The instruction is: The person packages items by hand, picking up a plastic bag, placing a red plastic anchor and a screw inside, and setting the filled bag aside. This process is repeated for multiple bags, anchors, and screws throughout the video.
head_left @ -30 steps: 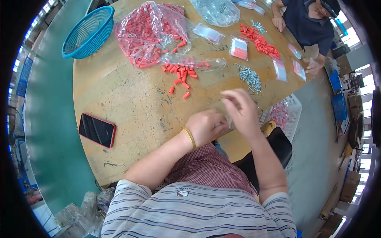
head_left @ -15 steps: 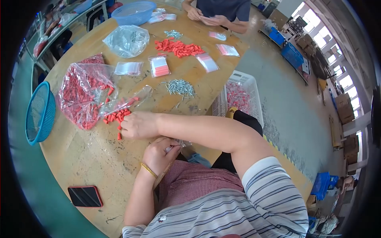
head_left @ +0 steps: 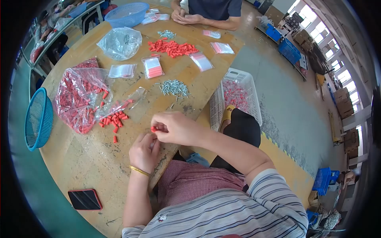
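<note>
My right hand (head_left: 174, 127) pinches a red plastic wall plug (head_left: 154, 129) between thumb and fingers, just above my left hand. My left hand (head_left: 143, 152), with a yellow bracelet at the wrist, is closed on a small clear plastic bag (head_left: 152, 144), mostly hidden by the fingers. Left of the hands lies a loose pile of red plugs (head_left: 115, 119), spilling from a clear bag mouth. A large clear bag (head_left: 81, 97) full of red plugs lies behind that pile. Beyond my right hand is a heap of silver screws (head_left: 174, 88).
Zip bags (head_left: 152, 66) lie mid-table near another red plug heap (head_left: 172, 48). A co-worker's hands (head_left: 187, 17) are at the far edge. A blue basket (head_left: 39, 119) and phone (head_left: 85, 199) are at left. A white crate (head_left: 254, 93) stands beside the table.
My right hand has moved right, from the loose red pile to above my left hand, and now holds a red wall plug. My left hand has shifted slightly left.
</note>
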`<act>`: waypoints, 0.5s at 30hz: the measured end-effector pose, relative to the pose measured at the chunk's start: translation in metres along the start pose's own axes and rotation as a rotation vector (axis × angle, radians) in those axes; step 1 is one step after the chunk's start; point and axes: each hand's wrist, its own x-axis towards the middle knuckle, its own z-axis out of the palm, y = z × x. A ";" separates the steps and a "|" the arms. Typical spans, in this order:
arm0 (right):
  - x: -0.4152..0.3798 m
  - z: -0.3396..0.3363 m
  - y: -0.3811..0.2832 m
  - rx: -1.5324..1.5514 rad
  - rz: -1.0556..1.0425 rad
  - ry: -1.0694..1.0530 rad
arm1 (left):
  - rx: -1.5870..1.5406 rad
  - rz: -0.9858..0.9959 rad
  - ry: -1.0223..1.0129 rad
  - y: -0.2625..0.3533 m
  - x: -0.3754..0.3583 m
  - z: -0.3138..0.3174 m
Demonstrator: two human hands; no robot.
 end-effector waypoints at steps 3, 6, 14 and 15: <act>-0.017 0.000 0.006 -0.003 0.150 -0.005 | 0.019 0.082 0.060 0.004 0.001 0.003; -0.022 0.001 0.011 -0.016 0.202 0.015 | 0.063 0.157 0.064 0.004 0.001 0.006; -0.020 0.013 0.014 -0.118 0.113 0.127 | 0.041 0.212 0.045 0.006 0.000 0.008; -0.021 0.013 0.015 -0.058 0.124 0.131 | 0.025 0.210 0.055 0.006 0.000 0.008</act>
